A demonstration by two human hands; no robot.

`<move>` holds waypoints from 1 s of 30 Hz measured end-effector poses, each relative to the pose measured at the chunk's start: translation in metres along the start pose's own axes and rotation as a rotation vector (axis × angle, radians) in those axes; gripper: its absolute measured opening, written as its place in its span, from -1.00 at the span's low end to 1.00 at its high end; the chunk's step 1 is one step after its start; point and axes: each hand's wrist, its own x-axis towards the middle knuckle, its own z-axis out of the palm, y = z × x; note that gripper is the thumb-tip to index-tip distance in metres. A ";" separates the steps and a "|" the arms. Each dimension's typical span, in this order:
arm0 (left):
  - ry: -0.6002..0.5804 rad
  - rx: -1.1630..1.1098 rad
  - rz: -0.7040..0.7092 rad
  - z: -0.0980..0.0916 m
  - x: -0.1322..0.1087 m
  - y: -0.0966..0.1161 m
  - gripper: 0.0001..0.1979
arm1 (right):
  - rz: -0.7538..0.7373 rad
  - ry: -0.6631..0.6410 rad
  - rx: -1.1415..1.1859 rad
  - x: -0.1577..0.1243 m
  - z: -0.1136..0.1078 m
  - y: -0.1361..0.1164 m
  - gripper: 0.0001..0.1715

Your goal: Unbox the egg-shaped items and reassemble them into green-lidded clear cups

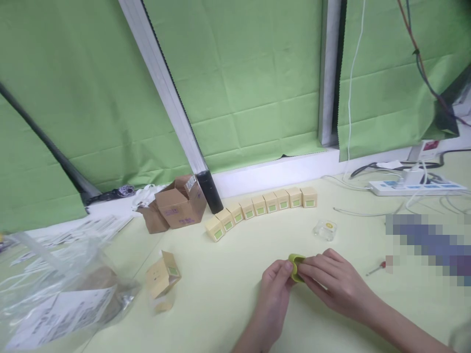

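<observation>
Both my hands meet low in the middle of the pale table, pinching a small yellow-green soft piece [295, 261] between them. My left hand [275, 288] grips its left side with thumb and fingers closed. My right hand [333, 282] holds its right side, fingers pressed together over it. A small clear plastic case with a yellow dot [325, 229] lies just beyond my right hand. An opened small yellow box [163, 275] stands to the left of my hands.
A curved row of several small yellow boxes [260, 207] runs across the table's far side. Brown cardboard boxes [179, 204] and a black cylinder [210, 191] stand at back left. A clear plastic bag [55, 289] fills the lower left. A power strip [415, 187] with cables lies at right.
</observation>
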 end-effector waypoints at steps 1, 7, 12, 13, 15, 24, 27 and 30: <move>0.002 0.000 0.006 0.000 0.000 0.000 -0.81 | 0.004 0.002 -0.012 0.000 0.000 0.000 -0.80; 0.009 0.144 0.003 -0.001 0.002 0.005 -0.81 | 0.133 0.054 0.053 0.003 -0.005 0.004 -0.84; 0.037 0.346 -0.025 -0.007 0.005 0.005 -0.74 | 0.183 -0.068 0.180 0.004 -0.011 0.013 -0.87; 0.040 0.353 -0.017 -0.007 0.005 0.005 -0.73 | 0.178 -0.093 0.183 0.004 -0.011 0.014 -0.86; 0.043 0.361 -0.006 -0.008 0.006 0.004 -0.72 | 0.174 -0.135 0.185 0.003 -0.010 0.016 -0.83; 0.069 0.551 0.055 -0.018 0.009 0.007 -0.83 | 0.346 -0.189 0.324 0.010 -0.011 0.009 -0.76; 0.060 0.667 0.124 -0.018 0.008 0.009 -0.92 | 0.482 -0.205 0.496 0.013 -0.017 0.004 -0.79; 0.056 0.681 0.174 -0.018 0.008 0.009 -0.94 | 0.590 -0.140 0.611 0.011 -0.019 -0.001 -0.79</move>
